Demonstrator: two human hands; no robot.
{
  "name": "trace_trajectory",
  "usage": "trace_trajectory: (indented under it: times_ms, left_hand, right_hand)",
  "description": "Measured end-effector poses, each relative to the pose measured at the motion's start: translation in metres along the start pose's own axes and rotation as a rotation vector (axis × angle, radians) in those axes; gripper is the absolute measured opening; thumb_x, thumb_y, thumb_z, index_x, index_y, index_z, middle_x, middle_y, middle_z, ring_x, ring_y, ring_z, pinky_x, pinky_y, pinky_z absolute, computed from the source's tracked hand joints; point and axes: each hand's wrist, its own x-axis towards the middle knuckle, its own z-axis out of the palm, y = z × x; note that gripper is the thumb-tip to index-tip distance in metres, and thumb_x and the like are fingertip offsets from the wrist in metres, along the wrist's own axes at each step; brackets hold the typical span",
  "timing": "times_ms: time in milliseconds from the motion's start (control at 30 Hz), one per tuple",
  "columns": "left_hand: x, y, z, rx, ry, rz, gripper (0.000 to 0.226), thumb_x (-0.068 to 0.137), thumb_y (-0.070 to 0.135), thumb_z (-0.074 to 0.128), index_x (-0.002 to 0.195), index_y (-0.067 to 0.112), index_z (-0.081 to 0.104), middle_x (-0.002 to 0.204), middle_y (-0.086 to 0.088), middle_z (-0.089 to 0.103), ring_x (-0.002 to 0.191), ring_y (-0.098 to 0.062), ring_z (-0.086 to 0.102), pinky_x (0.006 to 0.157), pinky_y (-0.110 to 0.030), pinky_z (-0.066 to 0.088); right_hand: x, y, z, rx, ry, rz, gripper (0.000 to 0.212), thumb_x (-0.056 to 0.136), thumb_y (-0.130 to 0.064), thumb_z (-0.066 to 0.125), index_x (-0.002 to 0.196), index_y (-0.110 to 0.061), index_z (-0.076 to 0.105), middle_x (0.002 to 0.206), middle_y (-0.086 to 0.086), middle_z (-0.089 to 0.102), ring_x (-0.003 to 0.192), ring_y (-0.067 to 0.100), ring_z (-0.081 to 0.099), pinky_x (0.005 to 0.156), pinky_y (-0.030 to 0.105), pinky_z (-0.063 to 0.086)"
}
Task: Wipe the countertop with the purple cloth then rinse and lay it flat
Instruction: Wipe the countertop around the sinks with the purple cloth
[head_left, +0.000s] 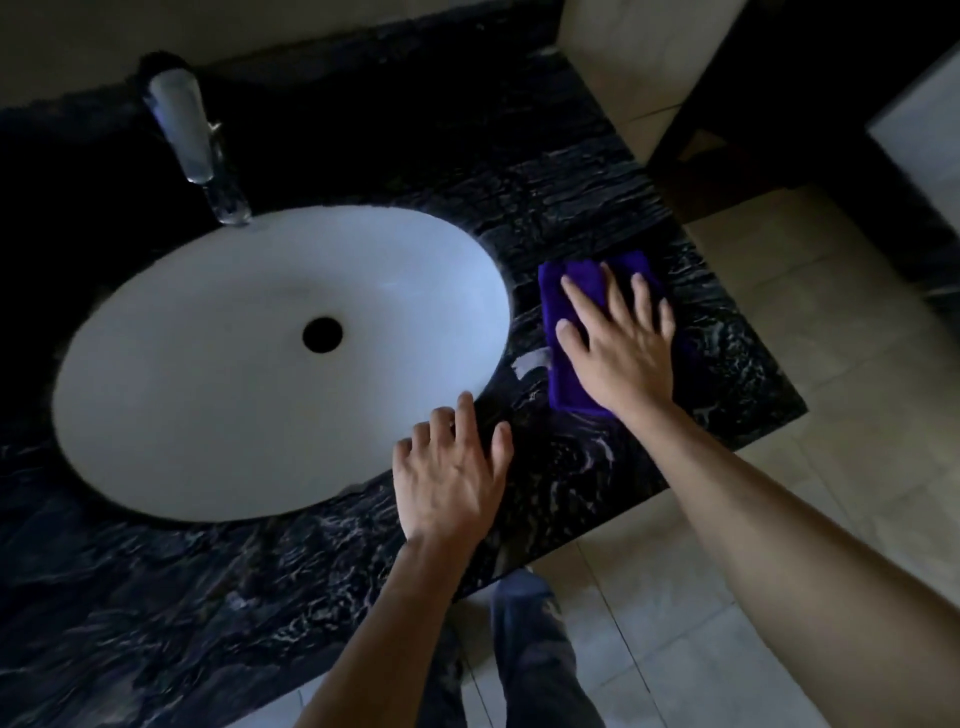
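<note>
A dark, white-veined marble counter (597, 467) is carrying a white oval sink (208, 389) set into it, with a chrome faucet (192, 140) standing behind the basin. A folded purple cloth (566, 374) is lying flat on the counter just right of the sink.

Worn on the head, one wide-angle view only, so nothing shared with a second camera. Looked forward and steeply down from above the front edge of the countertop (597, 467). Stood close: both forearms entered from the bottom edge and reached toward the middle of the frame. Took in the sink (208, 364) at centre left, the faucet (192, 140) at upper left, the wall along the top edge, and floor tiles (779, 322) down the right side and at the bottom. Caught a trouser leg (530, 649) at bottom centre, straight below the lens. Bent straight lines toward the frame edges.
</note>
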Motion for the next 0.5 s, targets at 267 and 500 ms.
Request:
trace_trajectory:
  times_ms: [267, 500]
  left_hand:
    - [0.061, 0.069, -0.005, -0.257, 0.006, -0.040, 0.073, 0.096, 0.065, 0.020, 0.141, 0.010, 0.038, 0.131, -0.015, 0.053, 0.111, -0.037, 0.058, 0.090, -0.048, 0.047]
    - [0.066, 0.077, 0.003, -0.222, 0.038, -0.048, 0.084, 0.096, 0.070, 0.013, 0.155, 0.010, 0.022, 0.154, -0.014, 0.043, 0.129, -0.035, 0.054, 0.100, -0.049, 0.048]
  right_hand:
    - [-0.142, 0.014, 0.000, 0.021, -0.072, -0.188, 0.053, 0.097, -0.062, 0.042, 0.148, -0.045, 0.043, 0.165, 0.004, 0.032, 0.154, 0.037, 0.022, 0.120, 0.061, 0.023]
    - [-0.063, 0.130, -0.013, -0.059, -0.007, 0.086, 0.056, 0.101, -0.058, 0.032, 0.154, -0.040, 0.038, 0.162, 0.010, 0.038, 0.148, 0.041, 0.033, 0.115, 0.057, 0.031]
